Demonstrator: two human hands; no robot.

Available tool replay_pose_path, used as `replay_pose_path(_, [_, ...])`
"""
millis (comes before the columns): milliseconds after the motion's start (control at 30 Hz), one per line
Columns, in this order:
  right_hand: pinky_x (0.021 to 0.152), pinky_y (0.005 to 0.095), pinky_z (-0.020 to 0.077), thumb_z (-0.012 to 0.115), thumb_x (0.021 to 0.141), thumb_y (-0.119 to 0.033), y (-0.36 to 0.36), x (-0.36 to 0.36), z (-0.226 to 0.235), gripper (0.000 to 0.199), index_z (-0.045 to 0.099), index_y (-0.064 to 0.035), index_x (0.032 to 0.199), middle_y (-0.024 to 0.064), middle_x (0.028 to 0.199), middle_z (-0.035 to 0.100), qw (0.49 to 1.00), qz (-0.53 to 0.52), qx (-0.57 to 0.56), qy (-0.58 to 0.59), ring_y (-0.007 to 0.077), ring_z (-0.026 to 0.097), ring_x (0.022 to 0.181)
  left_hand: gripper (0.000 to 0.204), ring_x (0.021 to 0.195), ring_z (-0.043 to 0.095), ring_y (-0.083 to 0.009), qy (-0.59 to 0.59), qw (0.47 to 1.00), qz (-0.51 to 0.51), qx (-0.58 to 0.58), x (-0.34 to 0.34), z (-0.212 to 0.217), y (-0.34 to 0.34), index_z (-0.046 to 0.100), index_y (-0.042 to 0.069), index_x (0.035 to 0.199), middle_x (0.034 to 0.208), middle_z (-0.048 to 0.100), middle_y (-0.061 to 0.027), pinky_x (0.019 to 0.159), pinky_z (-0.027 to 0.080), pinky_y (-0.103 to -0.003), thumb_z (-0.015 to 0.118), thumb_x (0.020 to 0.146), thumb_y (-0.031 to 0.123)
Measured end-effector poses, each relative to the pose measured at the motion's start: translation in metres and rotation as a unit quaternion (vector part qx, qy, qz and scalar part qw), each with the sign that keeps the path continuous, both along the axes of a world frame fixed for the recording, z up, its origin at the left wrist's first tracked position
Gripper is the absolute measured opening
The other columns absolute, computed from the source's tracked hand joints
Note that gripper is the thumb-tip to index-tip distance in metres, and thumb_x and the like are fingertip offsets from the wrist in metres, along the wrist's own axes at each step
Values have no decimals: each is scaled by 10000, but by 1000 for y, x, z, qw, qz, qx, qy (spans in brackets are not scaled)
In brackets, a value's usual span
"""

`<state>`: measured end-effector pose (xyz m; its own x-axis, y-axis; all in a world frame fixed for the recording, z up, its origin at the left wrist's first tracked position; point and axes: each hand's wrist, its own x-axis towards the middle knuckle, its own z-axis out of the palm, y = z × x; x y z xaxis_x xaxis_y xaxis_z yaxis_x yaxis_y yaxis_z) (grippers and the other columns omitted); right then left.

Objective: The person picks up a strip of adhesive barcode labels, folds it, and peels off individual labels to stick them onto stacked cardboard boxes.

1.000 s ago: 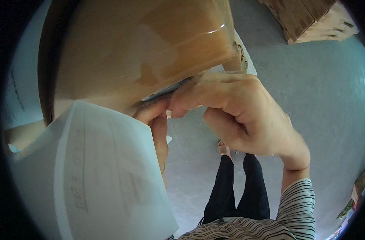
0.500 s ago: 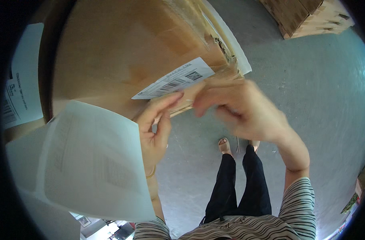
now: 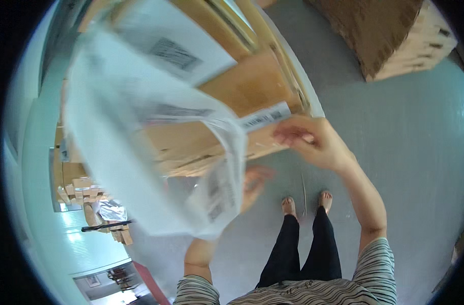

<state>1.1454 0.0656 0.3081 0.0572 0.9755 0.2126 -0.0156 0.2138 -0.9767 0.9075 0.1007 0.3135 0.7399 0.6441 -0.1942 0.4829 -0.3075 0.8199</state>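
A white label (image 3: pixel 266 117) with a barcode lies on the edge of a large brown cardboard box (image 3: pixel 252 84). By the label's lower right end is my right hand (image 3: pixel 318 143), its fingers bent in close together; whatever they pinch, if anything, is hidden. A long whitish strip of labels (image 3: pixel 115 132), smeared by motion, loops in front of the box and across my left forearm. Partly behind that strip is my left hand (image 3: pixel 254 185), below the box edge, its fingers blurred. A larger printed white label (image 3: pixel 176 48) shows on the box's upper part.
Another stack of brown cardboard (image 3: pixel 374 35) stands on the grey floor at the upper right. Flattened cardboard pieces (image 3: pixel 82 190) and a silvery bundle (image 3: pixel 111 209) are at the left by the wall. A doorway (image 3: pixel 107 279) opens at the lower left.
The label strip has swung up and to the right, curling into a loop. My left hand has moved right and down, away from the box label. My right hand has shifted slightly right and down.
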Motion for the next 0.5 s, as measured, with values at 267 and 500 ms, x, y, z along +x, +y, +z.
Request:
replay_pose_path(267, [753,256,501,539,915,-92,-31,25,157,200,594,18,1073,76,966,653,985,-92,103,106,119,613,862,288,1044,601,-155,-32,881,-259,-394,-27,51,-121,594,41,1206,1107,646,-84,913,464,-307,580,935,135])
replay_pose_path(500, [781,358,518,728,814,-239,-1,-58,190,447,577,79,1088,211,939,671,965,-116,108,-209,277,673,885,430,997,574,-272,-166,875,295,345,-68,137,-13,508,1,1208,1200,535,-198,797,475,-375,627,800,-64])
